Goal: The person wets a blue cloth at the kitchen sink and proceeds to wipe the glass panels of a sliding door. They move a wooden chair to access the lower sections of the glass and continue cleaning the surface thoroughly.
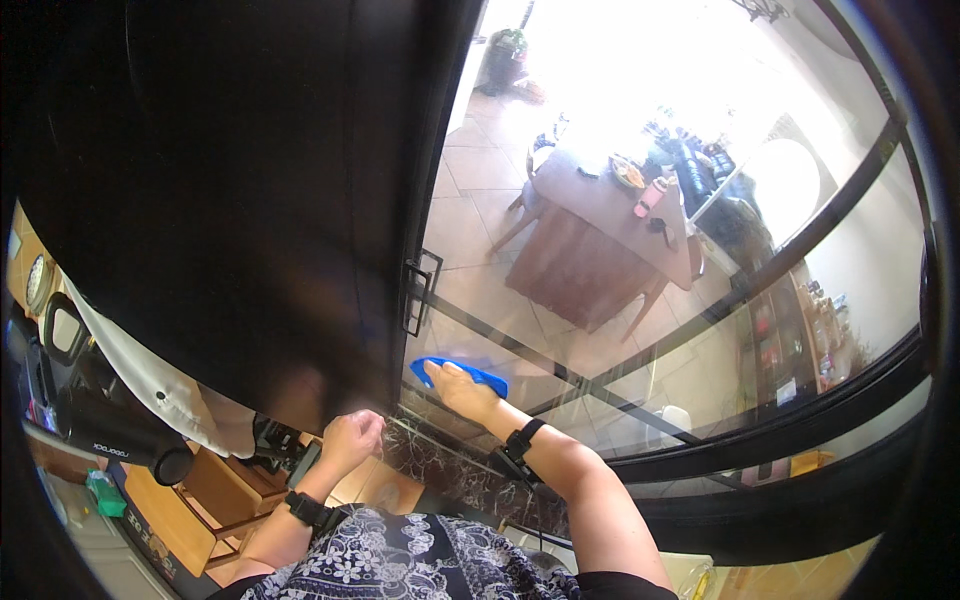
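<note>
A blue cloth [489,381] lies flat under my right hand [459,391], which presses it against the lower part of a glass door pane [480,300]. My fingers are spread over the cloth, close to the black door frame [409,247]. Left of it, my left hand [354,441] is loosely curled, with nothing visible in it, in front of a dark, glossy panel [225,210]. A small black door handle [418,296] is just above the cloth. Both wrists wear black straps with small devices.
Through the glass stand a wooden table [600,206] with a pink bottle [651,196] and chairs. A dark marbled threshold [450,457] runs below my hands. At lower left are a black Roborock appliance [112,442], wooden furniture [176,502] and a white cloth [150,375].
</note>
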